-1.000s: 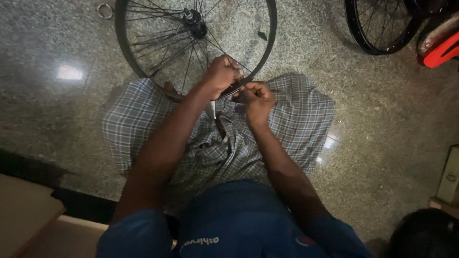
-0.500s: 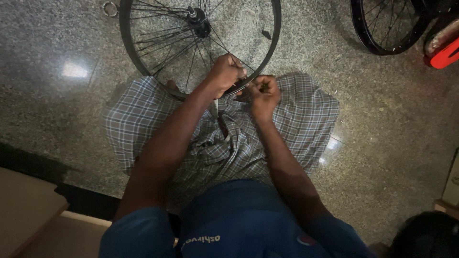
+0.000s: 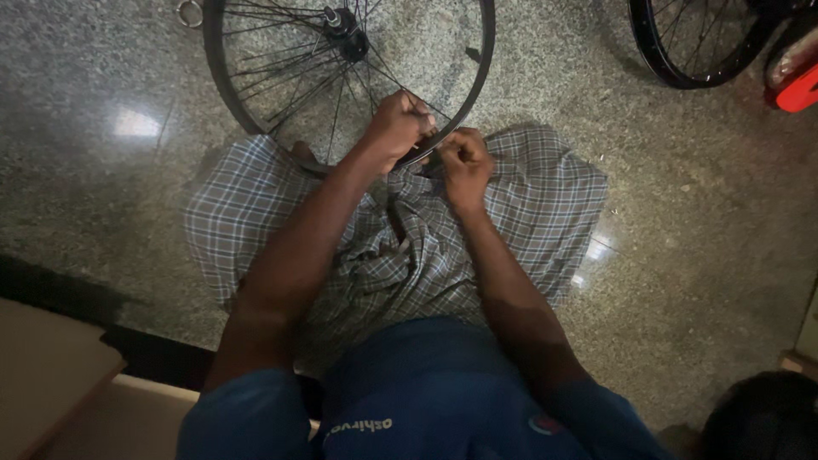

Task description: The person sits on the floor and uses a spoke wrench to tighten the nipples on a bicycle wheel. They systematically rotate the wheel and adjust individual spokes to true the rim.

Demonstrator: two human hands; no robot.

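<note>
The bicycle wheel [image 3: 341, 77] lies flat on the speckled stone floor [image 3: 682, 213], a thin black rim with fine spokes running to a dark hub. Its near edge passes under the fingers of both hands. The left hand [image 3: 399, 126] is clenched over the rim; the right hand [image 3: 464, 162] is curled into a fist just beside it, what it grips hidden. Below the fingers spreads a checked cloth [image 3: 537, 204].

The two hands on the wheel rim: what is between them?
In the head view, only a short stretch of the dark wheel rim shows between the left hand and the right hand, above the checked cloth.
</note>
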